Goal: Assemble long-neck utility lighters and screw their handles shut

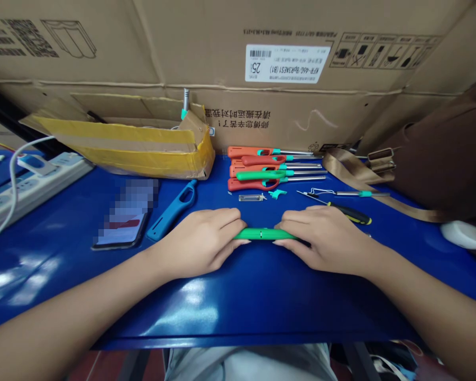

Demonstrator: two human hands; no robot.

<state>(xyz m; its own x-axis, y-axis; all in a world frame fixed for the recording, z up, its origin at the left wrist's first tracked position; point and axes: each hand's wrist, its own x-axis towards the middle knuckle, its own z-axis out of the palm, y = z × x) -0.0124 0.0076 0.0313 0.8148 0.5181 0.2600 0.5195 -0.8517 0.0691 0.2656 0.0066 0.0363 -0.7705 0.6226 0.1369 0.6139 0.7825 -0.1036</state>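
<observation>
Both hands grip one green plastic lighter handle (262,234) lying flat on the blue table (238,296). My left hand (202,238) is closed round its left end and my right hand (321,235) round its right end; only the middle of the handle shows. Behind them lies a row of orange and green stick lighters (269,169) with metal tubes pointing right. A small clear part (250,198) and a teal trigger piece (277,193) lie just in front of that row. A black-handled screwdriver (347,211) lies by my right hand.
A blue lighter shell (172,209) and a phone (122,225) lie to the left. A yellow-taped cardboard box (143,145) and a power strip (27,182) stand at the back left. Cardboard walls close the back; a brown bag with strap (432,164) and a white mouse (464,234) sit on the right.
</observation>
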